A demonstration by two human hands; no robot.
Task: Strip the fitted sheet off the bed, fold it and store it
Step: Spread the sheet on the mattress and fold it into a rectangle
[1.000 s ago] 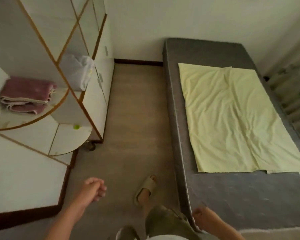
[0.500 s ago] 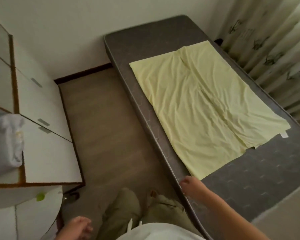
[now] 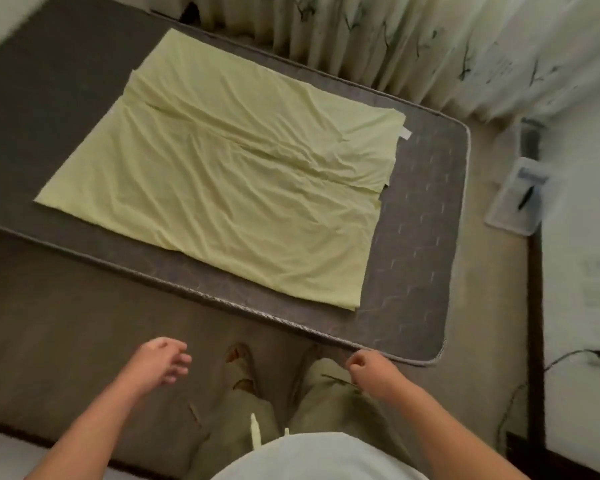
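inspector: position of the sheet?

assistant: the sheet is off the corners and lies flat on the bare mattress, folded down to a rectangle with its long side running left to right. its near right corner lies close to the mattress's near edge. a small white label shows at its far right corner.

inspector: hands?

assistant: neither holds the sheet. the left hand hangs over the floor, fingers loose and parted, empty. the right hand sits just at the mattress's near edge, fingers curled in with nothing seen in them. contact with the edge cannot be confirmed.

inspector: step in hand, as judged?

assistant: most likely the next fold. recommended method: the person takes the two right corners, one per hand, and pinches all layers together, since the layers sit stepped along the right edge. the corners go across to the left edge and are matched before release. the cloth is then smoothed from the fold outward, because the creases along the middle line would otherwise be pressed in.

inspector: risks?

assistant: the cloth looks thin and would probably skew if lifted by one corner alone. the far right corner calls for a reach across the bed.
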